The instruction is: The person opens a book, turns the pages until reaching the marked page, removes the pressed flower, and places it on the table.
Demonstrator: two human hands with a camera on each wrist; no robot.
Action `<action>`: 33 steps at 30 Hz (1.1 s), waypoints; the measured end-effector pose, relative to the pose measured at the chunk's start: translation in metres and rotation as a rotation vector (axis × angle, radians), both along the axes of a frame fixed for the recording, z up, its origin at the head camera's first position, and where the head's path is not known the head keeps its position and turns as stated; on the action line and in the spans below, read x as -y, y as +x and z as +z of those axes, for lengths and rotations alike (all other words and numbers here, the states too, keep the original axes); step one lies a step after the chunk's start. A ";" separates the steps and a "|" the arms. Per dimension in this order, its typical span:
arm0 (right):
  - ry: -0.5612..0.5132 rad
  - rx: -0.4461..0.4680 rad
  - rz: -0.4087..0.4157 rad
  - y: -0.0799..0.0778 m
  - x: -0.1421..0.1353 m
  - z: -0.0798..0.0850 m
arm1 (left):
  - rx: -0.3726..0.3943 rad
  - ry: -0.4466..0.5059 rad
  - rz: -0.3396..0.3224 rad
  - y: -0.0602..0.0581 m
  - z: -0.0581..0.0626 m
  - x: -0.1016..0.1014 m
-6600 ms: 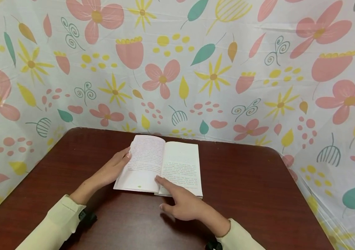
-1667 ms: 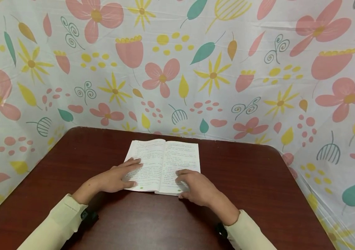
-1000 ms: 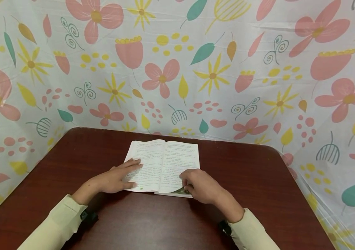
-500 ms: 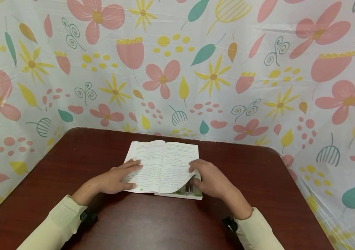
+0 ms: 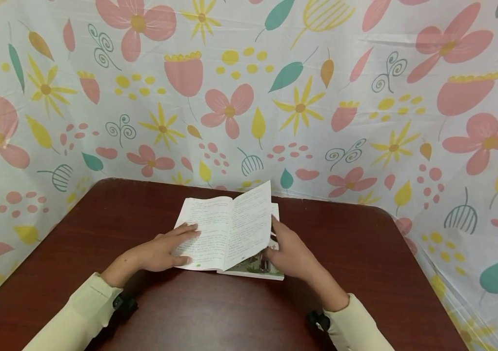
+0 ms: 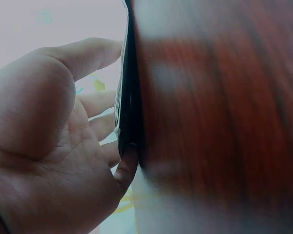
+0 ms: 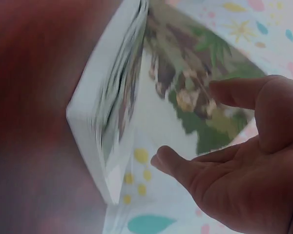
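Note:
An open book point(image 5: 205, 231) lies on the dark brown table in the head view. My left hand point(image 5: 158, 251) rests on its left page with fingers spread; in the left wrist view, the left hand point(image 6: 44, 126) is at the book's edge point(image 6: 129, 97), thumb and fingers on the page side. My right hand point(image 5: 294, 251) holds the right-hand page point(image 5: 250, 222), which stands raised at a slant. The right wrist view shows the right thumb over the picture side of that page point(image 7: 185, 92), other fingers of the right hand point(image 7: 254, 161) partly behind it. A colour picture shows underneath.
The brown table point(image 5: 341, 273) extends on both sides of the book and in front of it. A white cloth point(image 5: 319, 161) with flowers and leaves hangs behind. Black wrist cameras point(image 5: 125, 303) sit by the pale sleeves point(image 5: 77, 312).
Pages were turned earlier. The right hand took the right page's lower corner and lifted it, so the page now rises and uncovers a picture. The left hand has lately stayed still.

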State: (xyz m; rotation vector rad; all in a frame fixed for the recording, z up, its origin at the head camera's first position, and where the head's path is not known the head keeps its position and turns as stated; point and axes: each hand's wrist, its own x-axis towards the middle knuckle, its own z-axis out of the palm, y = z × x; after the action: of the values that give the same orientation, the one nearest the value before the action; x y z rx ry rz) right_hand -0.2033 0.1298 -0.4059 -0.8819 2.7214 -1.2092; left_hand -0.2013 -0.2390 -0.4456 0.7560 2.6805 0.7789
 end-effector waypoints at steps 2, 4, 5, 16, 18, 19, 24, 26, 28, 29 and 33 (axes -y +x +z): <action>-0.024 -0.005 0.050 0.004 0.007 -0.001 | 0.006 0.013 0.008 0.000 0.000 -0.001; -0.038 -0.010 0.091 0.010 0.013 -0.003 | 0.023 0.036 0.024 0.000 0.000 -0.002; -0.040 -0.009 0.110 0.012 0.016 -0.004 | 0.028 0.049 0.032 0.000 0.000 -0.002; 0.089 0.022 0.162 0.034 0.036 -0.011 | 0.100 0.184 0.157 -0.007 0.000 -0.005; 0.133 0.018 0.172 0.036 0.037 -0.013 | 0.102 0.204 0.163 -0.007 0.001 -0.005; 0.152 0.019 0.178 0.037 0.038 -0.014 | 0.106 0.213 0.169 -0.007 0.001 -0.005; 0.223 0.050 0.225 0.041 0.041 -0.017 | 0.131 0.250 0.188 -0.008 0.001 -0.003; 0.250 0.072 0.244 0.043 0.042 -0.018 | 0.139 0.266 0.192 -0.009 0.001 -0.002; 0.277 0.091 0.267 0.044 0.043 -0.018 | 0.144 0.289 0.192 -0.010 0.002 -0.001; 0.287 0.101 0.280 0.044 0.043 -0.018 | 0.151 0.305 0.196 -0.010 0.002 0.000; 0.344 0.088 0.321 0.045 0.043 -0.022 | 0.210 0.379 0.243 -0.011 0.003 0.004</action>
State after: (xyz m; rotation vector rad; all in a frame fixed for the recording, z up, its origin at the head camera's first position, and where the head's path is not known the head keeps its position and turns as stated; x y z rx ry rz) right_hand -0.1587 0.0866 -0.4282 -1.1256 2.4817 -0.6793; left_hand -0.2120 -0.2434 -0.4427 0.3946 2.4897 1.3708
